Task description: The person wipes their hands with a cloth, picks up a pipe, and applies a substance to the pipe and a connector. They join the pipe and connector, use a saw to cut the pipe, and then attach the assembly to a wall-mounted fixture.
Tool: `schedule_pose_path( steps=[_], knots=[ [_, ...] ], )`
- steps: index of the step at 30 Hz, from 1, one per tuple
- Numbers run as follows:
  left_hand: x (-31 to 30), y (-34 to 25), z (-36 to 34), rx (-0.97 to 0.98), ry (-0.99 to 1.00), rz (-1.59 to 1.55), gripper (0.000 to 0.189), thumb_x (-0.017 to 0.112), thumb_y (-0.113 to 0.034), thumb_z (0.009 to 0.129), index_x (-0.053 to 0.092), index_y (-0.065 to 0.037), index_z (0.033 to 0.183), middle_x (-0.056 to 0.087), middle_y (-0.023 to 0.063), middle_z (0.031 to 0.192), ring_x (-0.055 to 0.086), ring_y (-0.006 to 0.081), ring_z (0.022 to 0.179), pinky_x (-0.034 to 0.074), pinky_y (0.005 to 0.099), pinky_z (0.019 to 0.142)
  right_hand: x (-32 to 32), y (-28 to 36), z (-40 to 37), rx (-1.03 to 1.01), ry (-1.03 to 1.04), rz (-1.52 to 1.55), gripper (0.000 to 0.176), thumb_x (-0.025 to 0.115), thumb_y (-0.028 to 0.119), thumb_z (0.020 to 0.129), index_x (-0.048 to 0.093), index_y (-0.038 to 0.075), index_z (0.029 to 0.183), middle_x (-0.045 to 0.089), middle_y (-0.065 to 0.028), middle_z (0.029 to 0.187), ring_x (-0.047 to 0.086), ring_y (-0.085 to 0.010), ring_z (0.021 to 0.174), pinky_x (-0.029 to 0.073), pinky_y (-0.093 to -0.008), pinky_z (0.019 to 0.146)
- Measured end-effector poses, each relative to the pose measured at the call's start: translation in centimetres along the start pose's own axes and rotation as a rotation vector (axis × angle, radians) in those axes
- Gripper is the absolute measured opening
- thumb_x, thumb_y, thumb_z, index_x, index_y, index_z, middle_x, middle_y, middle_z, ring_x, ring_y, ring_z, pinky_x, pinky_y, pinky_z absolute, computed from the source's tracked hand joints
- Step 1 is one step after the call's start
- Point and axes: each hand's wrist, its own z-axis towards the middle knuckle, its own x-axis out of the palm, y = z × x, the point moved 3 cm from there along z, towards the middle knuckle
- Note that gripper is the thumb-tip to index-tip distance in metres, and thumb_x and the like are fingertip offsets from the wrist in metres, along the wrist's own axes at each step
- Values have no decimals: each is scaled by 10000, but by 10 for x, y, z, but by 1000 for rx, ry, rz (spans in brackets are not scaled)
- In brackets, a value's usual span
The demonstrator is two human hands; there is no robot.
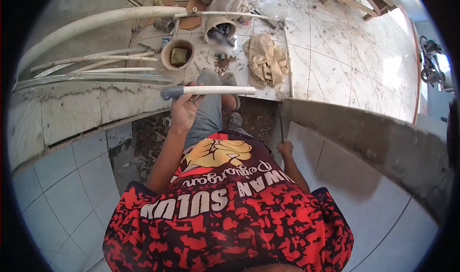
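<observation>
My left hand (184,113) is closed around a short white PVC pipe (225,90), held level above my knee. A grey pipe fitting (171,92) sits on the pipe's left end, against my fingers. Down at my right side, beside the white tiled wall, my right hand (286,149) is closed on a thin dark bar (281,128). The bar stands roughly upright from the fist; its exact kind cannot be made out. Beneath the pipe, my legs and shoes are in a gap in the ledge with rubble (258,115) at the bottom.
A round pot (189,65) and a bucket of dark fittings (212,28) stand on the dirty tiles ahead. Right of them lies a crumpled beige cloth (268,61). Several long pipes (115,58) lie at left. Concrete ledges (354,130) flank me; a wooden stand (357,3) is farther off.
</observation>
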Motion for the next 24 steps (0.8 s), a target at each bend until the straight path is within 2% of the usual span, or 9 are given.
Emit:
schedule_pose_path(
  steps=[7, 9, 12, 17, 18, 19, 20, 23, 24],
  knots=[
    [0, -16, 79, 69, -132, -34, 342, 476, -74, 851, 426, -68, 1189, 498, 97, 1188, 454, 286, 1146, 393, 459, 965, -40, 78, 43, 30, 131, 154, 204, 565, 128, 715, 619, 9, 871, 646, -157, 741, 639, -240, 601, 503, -343, 545],
    [-2, -19, 114, 82, -216, -53, 332, 480, -127, 882, 406, -34, 1192, 465, 95, 1204, 437, 271, 1143, 400, 446, 956, -79, 125, 71, -131, -55, 20, 227, 565, 123, 715, 606, 15, 910, 644, -157, 792, 641, -220, 648, 490, -345, 523],
    [-5, -34, 171, 48, -342, -102, 347, 485, -157, 898, 405, -39, 1215, 448, 82, 1221, 423, 248, 1139, 387, 417, 946, -136, 174, 116, -141, -99, 103, 318, 569, 121, 714, 577, 15, 1013, 629, -148, 804, 619, -189, 642, 470, -331, 489],
    [14, -97, 245, 66, -588, -26, 423, 468, -324, 917, 414, -16, 1202, 462, 88, 1172, 419, 254, 1119, 369, 405, 940, -289, 258, 149, 110, 66, 396, 371, 541, 84, 732, 537, 2, 1094, 610, -138, 782, 582, -184, 579, 454, -305, 463],
    [19, -112, 253, 73, -641, -26, 435, 469, -333, 916, 415, 1, 1190, 469, 95, 1153, 425, 243, 1091, 372, 388, 918, -318, 273, 138, 160, 67, 578, 348, 527, 62, 737, 539, 0, 1080, 612, -149, 799, 587, -201, 574, 457, -314, 468],
    [27, -126, 259, 81, -690, -27, 449, 471, -342, 914, 417, 18, 1178, 476, 103, 1134, 432, 232, 1064, 376, 371, 896, -342, 281, 141, 112, 0, 616, 344, 510, 39, 751, 533, -22, 1088, 587, -112, 728, 524, -125, 500, 400, -247, 385],
    [36, -138, 267, 105, -739, -50, 453, 452, -382, 916, 441, 25, 1114, 509, 106, 1002, 474, 213, 913, 415, 339, 774, -365, 286, 143, 100, -11, 636, 334, 514, 63, 774, 530, -23, 1097, 590, -110, 719, 513, -120, 486, 394, -245, 383],
    [5, -156, 293, 119, -618, -249, 416, 429, -401, 921, 465, 0, 1027, 509, 97, 882, 481, 211, 765, 433, 338, 669, -415, 293, 145, 73, -33, 657, 315, 513, 114, 823, 527, -19, 1109, 594, -105, 707, 485, -109, 452, 378, -244, 372],
    [42, -168, 287, 156, -768, -203, 413, 399, -414, 928, 463, -6, 950, 499, 92, 802, 477, 208, 674, 438, 335, 597, -425, 297, 151, 56, -41, 671, 306, 508, 143, 849, 527, -14, 1112, 594, -103, 703, 468, -104, 433, 367, -244, 363]
  ],
)
